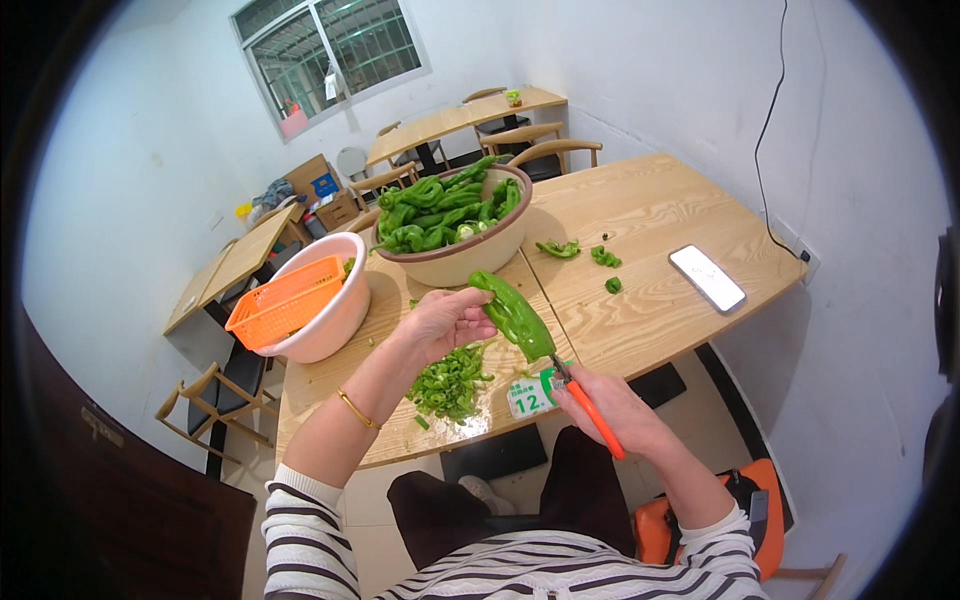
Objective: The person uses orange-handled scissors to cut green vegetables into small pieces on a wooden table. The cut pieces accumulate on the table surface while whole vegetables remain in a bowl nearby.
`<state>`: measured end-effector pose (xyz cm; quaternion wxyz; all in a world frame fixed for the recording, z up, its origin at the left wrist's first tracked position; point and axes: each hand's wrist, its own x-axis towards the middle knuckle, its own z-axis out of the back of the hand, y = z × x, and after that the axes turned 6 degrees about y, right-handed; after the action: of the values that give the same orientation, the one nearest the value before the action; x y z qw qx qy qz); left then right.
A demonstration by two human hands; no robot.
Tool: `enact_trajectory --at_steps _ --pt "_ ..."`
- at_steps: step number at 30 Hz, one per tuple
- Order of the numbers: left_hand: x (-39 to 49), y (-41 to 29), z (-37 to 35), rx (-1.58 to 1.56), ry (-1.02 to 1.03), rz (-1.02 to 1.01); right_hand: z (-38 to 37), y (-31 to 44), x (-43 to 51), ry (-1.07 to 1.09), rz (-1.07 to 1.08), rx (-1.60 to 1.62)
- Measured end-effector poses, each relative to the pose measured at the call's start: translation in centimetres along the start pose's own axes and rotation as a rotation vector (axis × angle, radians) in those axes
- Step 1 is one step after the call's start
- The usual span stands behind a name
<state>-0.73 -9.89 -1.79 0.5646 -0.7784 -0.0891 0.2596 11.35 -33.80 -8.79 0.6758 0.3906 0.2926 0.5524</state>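
Observation:
My left hand (450, 322) pinches a large green pepper (514, 315) by its upper side, above the table. My right hand (615, 409) grips orange-handled scissors (589, 412), whose blades meet the pepper's lower end. How far the blades reach into it is hidden. Below my left hand, a heap of cut green pepper pieces (450, 386) lies on the wooden table (622, 202). A green and white printed card (527, 397) lies by the front edge, partly under my right hand. Beyond the held pepper, a beige basin (457, 266) with a brown rim is piled with whole green peppers (439, 206).
At left, a pink-white basin (330, 337) carries a tilted orange plastic basket (289, 300). Pepper scraps (606, 257) and a lit smartphone (707, 277) are on the table's right part. A black cable (766, 150) runs down the right wall. An orange chair (765, 517) stands beside me.

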Motion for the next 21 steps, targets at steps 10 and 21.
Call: enact_trajectory --at_steps 10,21 --pt "1.8 -0.5 -0.2 0.035 0.022 0.076 2.3 -0.3 1.4 0.014 0.036 0.016" --pt "5.8 0.4 0.5 -0.111 0.063 0.117 3.5 -3.2 4.2 0.032 -0.019 0.148"
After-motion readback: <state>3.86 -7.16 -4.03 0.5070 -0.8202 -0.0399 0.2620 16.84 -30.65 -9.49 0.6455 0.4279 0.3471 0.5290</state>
